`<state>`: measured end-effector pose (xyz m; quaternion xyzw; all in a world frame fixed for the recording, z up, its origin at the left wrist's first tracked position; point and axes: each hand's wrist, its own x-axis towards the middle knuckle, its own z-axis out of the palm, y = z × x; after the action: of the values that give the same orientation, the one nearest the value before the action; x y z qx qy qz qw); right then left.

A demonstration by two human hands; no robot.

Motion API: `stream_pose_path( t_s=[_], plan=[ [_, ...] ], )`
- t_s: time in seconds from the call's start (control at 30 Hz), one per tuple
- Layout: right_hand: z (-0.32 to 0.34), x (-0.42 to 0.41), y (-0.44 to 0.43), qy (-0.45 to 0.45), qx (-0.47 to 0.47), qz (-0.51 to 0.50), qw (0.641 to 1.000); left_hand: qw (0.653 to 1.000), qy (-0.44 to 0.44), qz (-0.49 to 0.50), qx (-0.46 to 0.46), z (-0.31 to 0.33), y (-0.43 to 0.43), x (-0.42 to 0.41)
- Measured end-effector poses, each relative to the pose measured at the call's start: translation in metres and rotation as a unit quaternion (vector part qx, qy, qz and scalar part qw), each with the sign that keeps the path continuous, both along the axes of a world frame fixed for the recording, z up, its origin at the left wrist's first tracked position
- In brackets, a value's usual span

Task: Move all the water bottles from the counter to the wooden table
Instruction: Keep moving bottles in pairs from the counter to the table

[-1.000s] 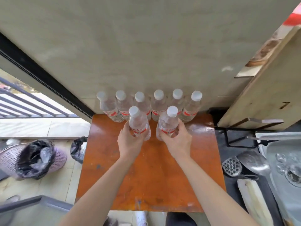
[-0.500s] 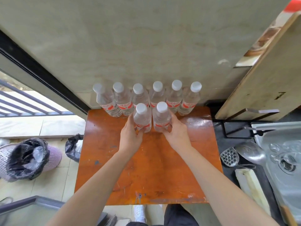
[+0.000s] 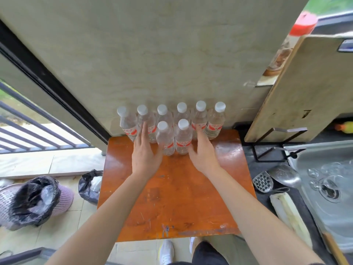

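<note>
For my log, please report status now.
Left hand open, right hand open, both empty. Eight bottles upright on table. Nothing in the way.

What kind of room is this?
Probably a home kitchen next to a balcony. There is a metal sink with glasses in it, a ladle on the dark counter, and a bin on the tiled floor.
</note>
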<state>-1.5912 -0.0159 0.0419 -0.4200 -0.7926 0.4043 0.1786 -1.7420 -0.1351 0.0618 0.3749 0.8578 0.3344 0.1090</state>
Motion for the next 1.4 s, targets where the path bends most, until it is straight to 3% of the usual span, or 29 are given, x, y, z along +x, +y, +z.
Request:
stream_pose_path(
  t_s=[0.13,0.23,0.5,0.77,0.93,1.13,1.4],
  plan=[
    [0.040,0.034,-0.018,0.025,0.122,-0.076,0.989,0.973,0.200,-0.071,0.095,0.034,-0.024,-0.004],
    [0.052,0.071,-0.036,0.001,0.260,-0.121,0.958,0.950,0.267,-0.102,0.124,0.046,-0.033,0.011],
    [0.068,0.233,-0.108,-0.128,0.341,-0.253,0.896,0.925,0.238,-0.281,0.093,0.057,0.000,0.160],
    [0.116,0.447,-0.162,-0.159,0.371,-0.458,0.792,0.837,0.240,-0.443,0.215,0.110,0.023,0.376],
    [0.125,0.588,-0.202,-0.165,0.371,-0.537,0.740,0.770,0.233,-0.521,0.285,0.124,0.024,0.544],
    [0.131,0.781,-0.248,-0.199,0.361,-0.604,0.682,0.722,0.205,-0.597,0.284,0.134,0.011,0.765],
    [0.129,0.951,-0.279,-0.215,0.310,-0.682,0.627,0.672,0.183,-0.670,0.257,0.146,0.002,0.952]
  ],
)
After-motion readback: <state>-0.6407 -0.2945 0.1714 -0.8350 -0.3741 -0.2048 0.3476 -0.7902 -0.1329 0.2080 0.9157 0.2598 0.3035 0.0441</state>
